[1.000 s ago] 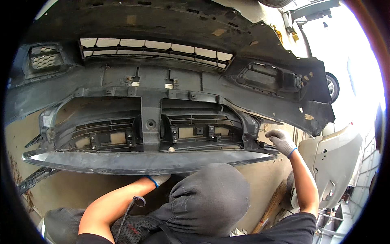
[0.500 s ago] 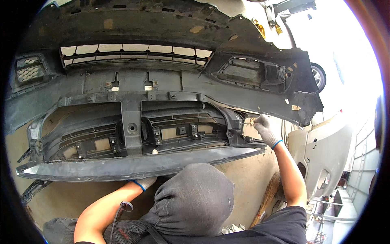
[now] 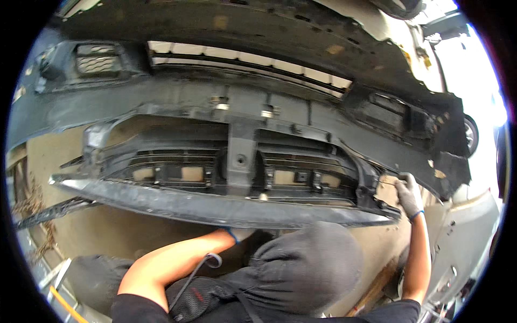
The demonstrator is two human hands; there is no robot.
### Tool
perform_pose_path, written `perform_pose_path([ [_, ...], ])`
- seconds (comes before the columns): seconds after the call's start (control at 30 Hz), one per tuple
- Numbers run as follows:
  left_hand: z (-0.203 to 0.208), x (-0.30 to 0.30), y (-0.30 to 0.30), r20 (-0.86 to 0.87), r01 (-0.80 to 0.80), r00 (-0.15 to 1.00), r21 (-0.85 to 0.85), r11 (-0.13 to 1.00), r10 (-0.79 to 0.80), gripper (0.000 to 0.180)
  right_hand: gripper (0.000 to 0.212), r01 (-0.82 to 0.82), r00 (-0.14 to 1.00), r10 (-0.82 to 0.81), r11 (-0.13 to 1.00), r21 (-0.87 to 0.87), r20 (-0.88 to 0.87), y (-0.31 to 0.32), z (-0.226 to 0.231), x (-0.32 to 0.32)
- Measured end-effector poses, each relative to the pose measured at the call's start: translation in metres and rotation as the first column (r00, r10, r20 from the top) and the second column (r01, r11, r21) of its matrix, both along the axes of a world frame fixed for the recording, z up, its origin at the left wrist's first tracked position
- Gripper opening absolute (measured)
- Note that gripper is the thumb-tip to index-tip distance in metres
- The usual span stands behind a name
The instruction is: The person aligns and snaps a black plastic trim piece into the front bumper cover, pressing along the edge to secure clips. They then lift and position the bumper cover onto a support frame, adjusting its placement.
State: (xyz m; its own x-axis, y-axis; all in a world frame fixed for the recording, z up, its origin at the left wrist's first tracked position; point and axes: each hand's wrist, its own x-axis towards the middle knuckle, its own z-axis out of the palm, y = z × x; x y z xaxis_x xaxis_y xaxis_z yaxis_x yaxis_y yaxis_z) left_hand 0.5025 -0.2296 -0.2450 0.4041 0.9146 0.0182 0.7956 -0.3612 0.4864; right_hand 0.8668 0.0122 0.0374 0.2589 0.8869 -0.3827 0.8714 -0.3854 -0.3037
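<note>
A large black car bumper (image 3: 177, 102) lies with its ribbed inner side up, the grille section (image 3: 240, 161) in its near part. At the right end of that section, my right hand (image 3: 409, 195) in a pale work glove is closed around a thin, dark rod-like tool (image 3: 389, 183). The tool's tip meets the black corner bracket; its handle is hidden in the fist. My left hand (image 3: 246, 233), also gloved, reaches under the near black edge strip (image 3: 215, 210). Most of its fingers are hidden. A pale spot, perhaps a gloved fingertip, shows just above the strip.
Close in front of me is a rounded dark grey cloth shape (image 3: 309, 264). A light-coloured car panel (image 3: 463, 237) stands at the right, with a wheel (image 3: 470, 134) beyond the bumper. A straw broom (image 3: 371, 288) lies near my right arm. Dark bars (image 3: 56, 211) stick out at the left.
The whole view has swung, so the bumper and my hands appear farther right and lower. My right hand stays at the same corner bracket with the tool; my left hand stays under the strip.
</note>
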Motion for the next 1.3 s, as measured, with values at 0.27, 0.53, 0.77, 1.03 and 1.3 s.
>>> perform_pose_path([
  [0.27,-0.001,0.007,0.002,0.021,-0.002,1.000,0.004,1.000,0.002,0.045,0.011,-0.430,0.899,0.436,0.896,0.107,-0.034,-0.004,-0.015,0.052],
  [0.53,-0.021,0.001,0.003,-0.017,-0.040,0.999,0.058,0.998,0.041,0.046,0.019,-0.266,0.938,0.268,0.963,-0.038,0.220,-0.002,-0.006,0.043],
  [0.77,-0.029,-0.002,0.004,-0.081,-0.032,0.996,0.109,0.994,0.041,0.046,0.022,-0.102,0.973,0.090,0.994,0.041,0.215,-0.003,0.004,0.008],
  [1.03,-0.027,-0.001,0.007,-0.157,-0.028,0.986,0.136,0.990,0.049,0.050,0.021,-0.342,0.926,0.333,0.940,0.018,0.179,-0.004,0.007,0.012],
  [1.3,-0.026,0.002,0.014,-0.114,0.001,0.993,0.180,0.984,0.020,0.049,0.022,-0.346,0.905,0.351,0.936,-0.064,0.242,-0.006,0.017,0.006],
])
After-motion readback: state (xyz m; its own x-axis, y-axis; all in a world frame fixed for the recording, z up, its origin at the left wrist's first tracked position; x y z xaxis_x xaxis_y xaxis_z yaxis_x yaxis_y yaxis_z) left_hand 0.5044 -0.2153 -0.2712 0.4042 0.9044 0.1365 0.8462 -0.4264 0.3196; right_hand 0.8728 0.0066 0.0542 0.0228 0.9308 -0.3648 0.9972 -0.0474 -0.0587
